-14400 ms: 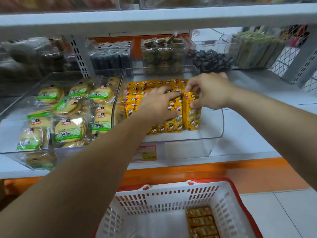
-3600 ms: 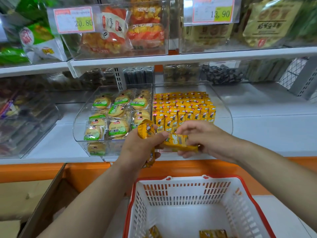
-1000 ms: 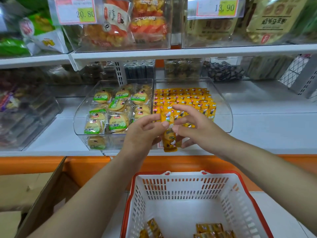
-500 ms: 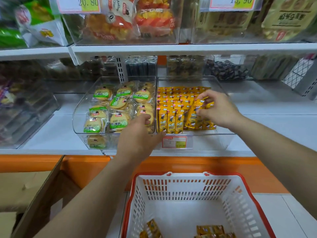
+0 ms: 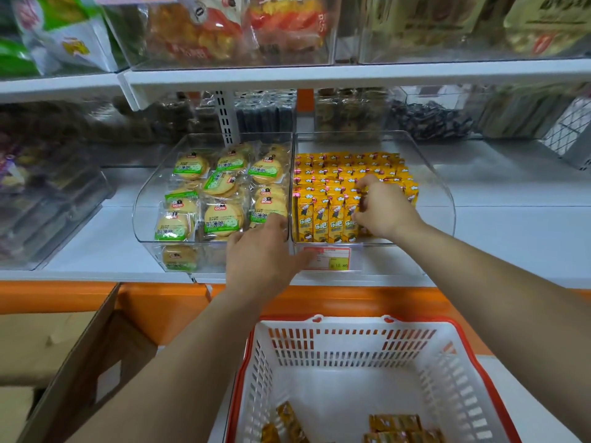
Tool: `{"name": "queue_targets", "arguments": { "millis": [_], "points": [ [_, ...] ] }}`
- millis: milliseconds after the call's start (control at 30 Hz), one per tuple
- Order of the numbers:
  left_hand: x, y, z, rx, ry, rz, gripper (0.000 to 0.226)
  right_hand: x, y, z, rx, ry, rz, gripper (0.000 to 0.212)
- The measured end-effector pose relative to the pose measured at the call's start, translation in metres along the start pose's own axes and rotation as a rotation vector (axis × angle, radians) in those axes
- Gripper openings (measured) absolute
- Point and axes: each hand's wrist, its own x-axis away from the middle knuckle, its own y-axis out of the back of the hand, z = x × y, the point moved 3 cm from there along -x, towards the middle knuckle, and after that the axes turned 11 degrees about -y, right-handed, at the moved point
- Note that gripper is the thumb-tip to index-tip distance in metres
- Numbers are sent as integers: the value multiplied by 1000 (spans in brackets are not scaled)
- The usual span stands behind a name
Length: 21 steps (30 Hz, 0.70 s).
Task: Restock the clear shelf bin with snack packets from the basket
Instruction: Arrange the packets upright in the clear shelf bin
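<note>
The clear shelf bin (image 5: pixel 446 215) on the middle shelf holds rows of upright yellow snack packets (image 5: pixel 323 219). My right hand (image 5: pixel 385 211) is inside it at the right end of the front row, fingers curled round a yellow packet there. My left hand (image 5: pixel 265 255) rests with relaxed fingers against the front rims where this bin meets its left neighbour, holding nothing. Its thumb lies beside the price tag (image 5: pixel 332 259). Below, the white basket with a red rim (image 5: pixel 351 348) holds a few yellow packets (image 5: pixel 396 423) on its floor.
The neighbouring clear bin (image 5: pixel 144 219) on the left holds green-labelled round biscuit packs. An upper shelf (image 5: pixel 351 73) with bagged snacks overhangs the bins. A cardboard box (image 5: pixel 96 362) stands at the lower left. Bare white shelf (image 5: pixel 518 238) lies right of the bin.
My right hand has come down into the front row of the bin with the packet. My left hand has moved up against the bin fronts.
</note>
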Motion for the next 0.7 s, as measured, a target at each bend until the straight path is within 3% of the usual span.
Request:
{"name": "queue_targets", "arguments": {
  "millis": [167, 300, 367, 467, 567, 700],
  "points": [
    [5, 18, -10, 124, -36, -60, 60, 21, 26, 1, 47, -12, -33, 51],
    [26, 36, -25, 232, -180, -165, 43, 60, 57, -3, -111, 100, -25, 24],
    [48, 25, -31, 218, -244, -50, 33, 89, 64, -8, -215, 177, 2, 14],
    [80, -15, -35, 135, -281, 286, 33, 129, 46, -31, -242, 191, 117, 10],
    [101, -65, -29, 37, -263, 556, 38, 154, -3, -70, -165, 82, 345, 17],
    [122, -138, -13, 10, -159, 710, 39, 176, -78, -133, -123, -133, 568, 11]
  ]
}}
